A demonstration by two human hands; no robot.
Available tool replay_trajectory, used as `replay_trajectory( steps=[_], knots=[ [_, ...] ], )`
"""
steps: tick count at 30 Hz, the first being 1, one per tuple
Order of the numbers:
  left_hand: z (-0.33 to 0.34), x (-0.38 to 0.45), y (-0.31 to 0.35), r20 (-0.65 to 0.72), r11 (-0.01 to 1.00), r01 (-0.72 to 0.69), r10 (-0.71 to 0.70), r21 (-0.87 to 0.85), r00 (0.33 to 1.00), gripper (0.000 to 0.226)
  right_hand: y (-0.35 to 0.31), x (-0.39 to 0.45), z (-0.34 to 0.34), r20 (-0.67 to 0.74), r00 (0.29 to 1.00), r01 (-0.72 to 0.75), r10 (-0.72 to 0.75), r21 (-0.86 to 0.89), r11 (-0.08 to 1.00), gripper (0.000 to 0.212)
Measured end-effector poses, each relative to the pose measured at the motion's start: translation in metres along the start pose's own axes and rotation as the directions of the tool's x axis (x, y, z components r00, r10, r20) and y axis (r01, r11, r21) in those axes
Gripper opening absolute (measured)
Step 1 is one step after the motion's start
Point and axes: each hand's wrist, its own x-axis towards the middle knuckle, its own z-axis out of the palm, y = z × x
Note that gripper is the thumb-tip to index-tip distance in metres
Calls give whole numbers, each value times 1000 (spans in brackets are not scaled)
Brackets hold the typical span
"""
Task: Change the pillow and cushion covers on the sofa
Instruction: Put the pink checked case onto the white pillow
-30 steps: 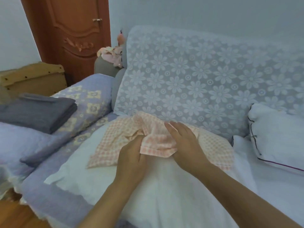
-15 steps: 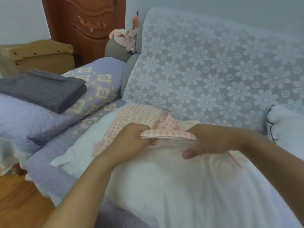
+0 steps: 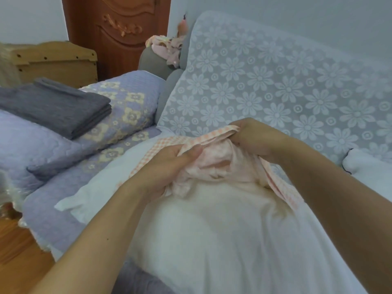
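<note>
A pink-and-white checked pillow cover (image 3: 214, 164) lies bunched on top of a bare white pillow (image 3: 212, 230) on the sofa seat. My left hand (image 3: 167, 164) grips the cover's near left edge, thumb on top. My right hand (image 3: 254, 136) grips its far edge and lifts it, so the pale inside of the cover shows between both hands. A strip of the checked cloth trails down the pillow to the right. The pillow's far end is hidden under the cover.
The sofa back wears a white flower-lace throw (image 3: 275, 85). Folded grey cloth (image 3: 55, 105) lies on a lilac quilted cushion (image 3: 123, 107) at left. Another white pillow (image 3: 369, 168) sits at right. A wooden box (image 3: 55, 60) and a door (image 3: 118, 28) stand behind.
The flat cover has been gathered up. My hands have pulled its edges apart, the right one rising toward the sofa back, so the opening now shows its inside.
</note>
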Motion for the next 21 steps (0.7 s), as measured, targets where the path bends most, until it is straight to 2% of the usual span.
replay_trajectory(
  steps=[1,3,4,6,8,10,12,14,15,17,20,21],
  knots=[
    [1,-3,4,12,988,-31,29,150,1000,26,-4,1,-3,-15,1000,18,-18,-3,1000,18],
    [3,-2,8,-36,867,-108,144,487,989,19,-13,3,-7,-12,998,62,-62,2,998,20],
    [1,2,6,-96,822,-125,213,556,972,19,-18,3,-8,15,998,69,-69,13,998,20],
    [0,4,8,-212,869,-127,254,478,944,23,-24,4,-9,113,992,42,-50,65,997,18],
    [2,0,14,-187,897,-172,266,406,945,23,-31,3,-5,214,977,-3,-18,96,995,19],
    [10,-2,20,-121,914,-212,268,345,956,17,-36,3,1,257,965,32,-59,107,994,20],
    [15,2,22,-171,893,-246,328,377,929,8,-42,4,6,177,974,130,-140,69,989,19],
    [13,8,21,-299,850,-253,417,461,858,8,-48,7,4,-12,977,213,-215,-94,972,22],
    [12,10,22,-365,859,-251,431,445,826,13,-50,9,2,-78,959,253,-273,-203,946,23],
    [7,10,28,-450,900,-277,412,335,792,18,-52,8,0,-97,923,322,-373,-339,884,24],
    [-2,1,42,-413,950,-303,307,78,858,22,-54,0,-3,-14,924,356,-383,-337,871,29],
    [-4,1,45,-382,952,-303,295,41,876,21,-55,-2,-5,13,927,353,-376,-371,859,32]
  ],
)
